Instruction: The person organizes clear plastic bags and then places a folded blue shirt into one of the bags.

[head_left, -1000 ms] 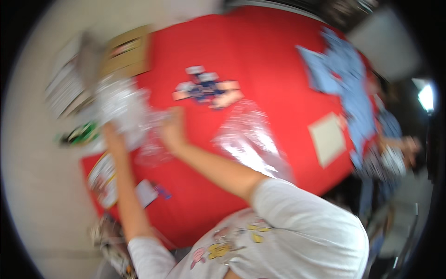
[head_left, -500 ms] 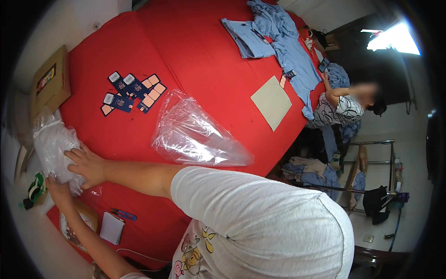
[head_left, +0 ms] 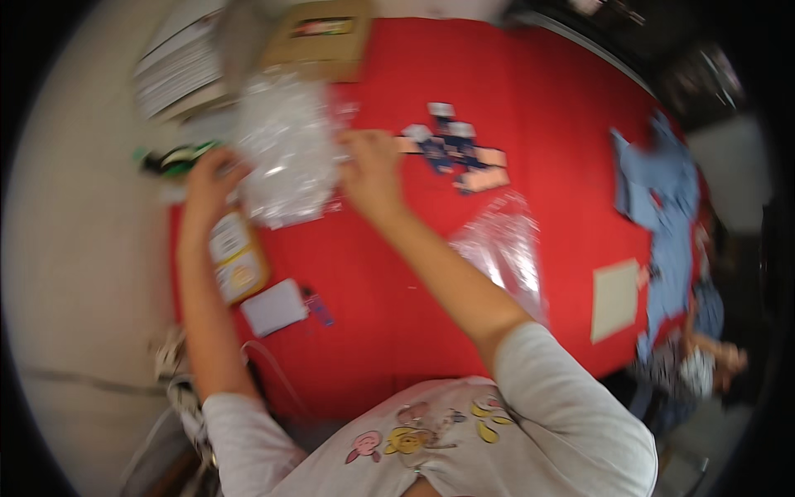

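A pile of clear plastic bags (head_left: pixel 286 157) lies on the red-covered table at the far left, between my two hands. My left hand (head_left: pixel 214 176) is at its left side, fingers curved with a gap between thumb and fingers, close to a green and black item (head_left: pixel 178 159) of unclear kind. On the pile's right edge is my right hand (head_left: pixel 373 170), fingers bent toward the plastic; motion blur hides whether they grip it. Farther right lie several dark blue and pink tags (head_left: pixel 451 149) and a single clear plastic bag (head_left: pixel 509 248).
A cardboard box (head_left: pixel 323 41) and a paper stack (head_left: pixel 182 70) stand behind the pile. Nearer lie a yellow-edged package (head_left: pixel 238 257), a white pad (head_left: pixel 274 307) and blue snips (head_left: pixel 319 308). A grey board (head_left: pixel 615 300), blue garments (head_left: pixel 662 190) and another person (head_left: pixel 700 364) are at the right.
My view has swung left, bringing the pile toward the middle. My hands have moved apart: the right one from the pile's top to its right edge, the left one to its left side.
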`<state>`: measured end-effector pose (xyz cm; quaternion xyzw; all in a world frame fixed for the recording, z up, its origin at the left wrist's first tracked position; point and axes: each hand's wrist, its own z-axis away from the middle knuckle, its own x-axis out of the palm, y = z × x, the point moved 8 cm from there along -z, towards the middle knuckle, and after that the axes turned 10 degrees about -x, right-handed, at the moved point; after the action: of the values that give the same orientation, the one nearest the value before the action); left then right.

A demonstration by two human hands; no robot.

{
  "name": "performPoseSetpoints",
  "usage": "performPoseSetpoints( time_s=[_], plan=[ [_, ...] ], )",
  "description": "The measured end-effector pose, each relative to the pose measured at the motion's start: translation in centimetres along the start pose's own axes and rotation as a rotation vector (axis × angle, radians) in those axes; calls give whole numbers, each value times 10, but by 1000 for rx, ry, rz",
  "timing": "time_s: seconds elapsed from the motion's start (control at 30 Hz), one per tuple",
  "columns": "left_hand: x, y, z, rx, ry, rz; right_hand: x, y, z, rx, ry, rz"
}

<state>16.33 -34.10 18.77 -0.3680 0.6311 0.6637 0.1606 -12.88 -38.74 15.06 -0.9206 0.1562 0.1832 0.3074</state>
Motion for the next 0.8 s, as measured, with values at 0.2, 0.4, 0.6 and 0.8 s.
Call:
performPoseSetpoints(
  time_s=[0.2, 0.4, 0.6, 0.8],
  plan=[
    [-11, 43, 4, -37, 194, 187, 22, -59, -20, 79, -226, -304],
    [-20, 81, 35, 172, 275, -20, 147, -8, 4, 767, -113, -798],
    [-1, 69, 52, 258, 187, -298, 203, 69, -36, 433, 105, -103],
    [73, 54, 78, 266, 128, -510, 227, 100, -36, 582, -21, -789]
  ],
)
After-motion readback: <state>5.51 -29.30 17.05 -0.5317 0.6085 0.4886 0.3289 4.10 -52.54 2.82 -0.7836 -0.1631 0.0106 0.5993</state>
